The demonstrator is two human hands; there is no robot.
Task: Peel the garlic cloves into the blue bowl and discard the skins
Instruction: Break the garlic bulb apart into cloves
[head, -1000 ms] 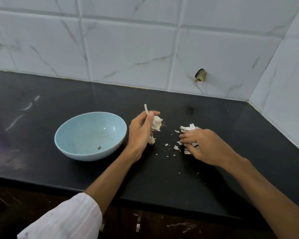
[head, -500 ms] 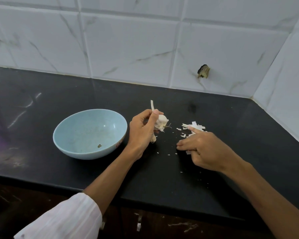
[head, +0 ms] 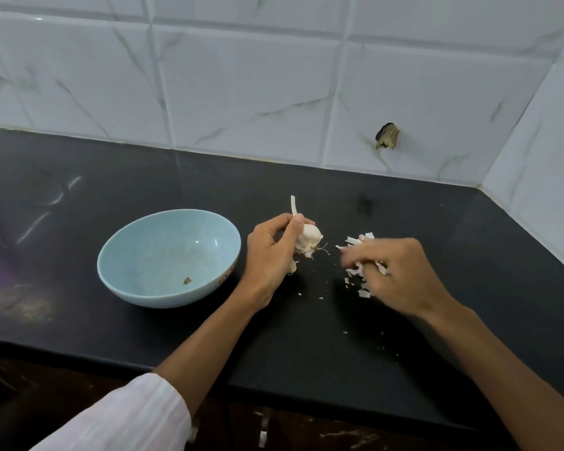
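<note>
One blue bowl point(head: 134, 255), one garlic bulb point(head: 310, 237), one left hand point(head: 269, 252), one right hand point(head: 394, 275), and skin scraps point(head: 354, 272) beyond counting.

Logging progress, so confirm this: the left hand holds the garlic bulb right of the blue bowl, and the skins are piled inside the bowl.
Wrong on one point. The head view shows the skins piled on the black counter by the right hand, not inside the blue bowl. The left hand does hold the garlic bulb right of the bowl.
</note>
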